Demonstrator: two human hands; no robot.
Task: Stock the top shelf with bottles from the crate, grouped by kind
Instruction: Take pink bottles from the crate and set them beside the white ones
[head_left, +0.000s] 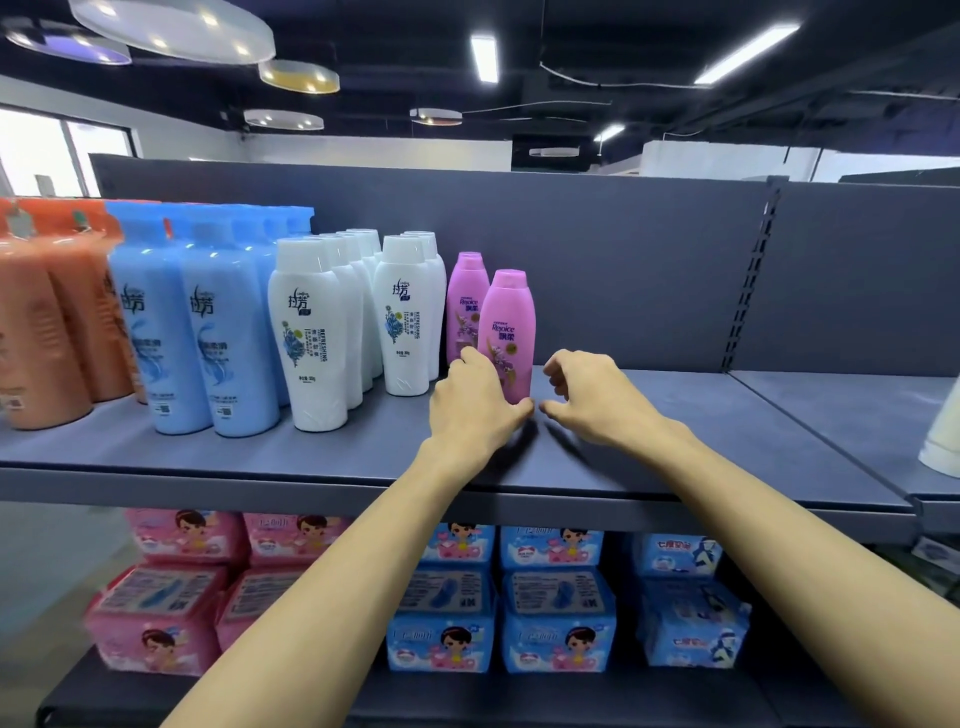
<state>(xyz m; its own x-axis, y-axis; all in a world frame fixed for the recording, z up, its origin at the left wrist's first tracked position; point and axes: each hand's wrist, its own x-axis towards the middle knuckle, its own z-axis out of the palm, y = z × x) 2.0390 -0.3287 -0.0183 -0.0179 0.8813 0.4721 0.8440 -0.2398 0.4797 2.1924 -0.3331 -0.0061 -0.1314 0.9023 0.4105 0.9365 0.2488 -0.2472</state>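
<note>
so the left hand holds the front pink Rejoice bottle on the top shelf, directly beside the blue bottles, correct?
Not quite. The front pink Rejoice bottle stands beside the white bottles, not the blue bottles, which are further left, beyond the white ones. The head view shows it. The rest holds: the left hand grips it low down, on the top shelf.

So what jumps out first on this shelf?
On the top shelf, two bare hands reach in: the left hand holds the front pink bottle near its base, the right hand curls just beside it. Left of them stand white bottles, blue bottles and orange bottles in rows.
</note>
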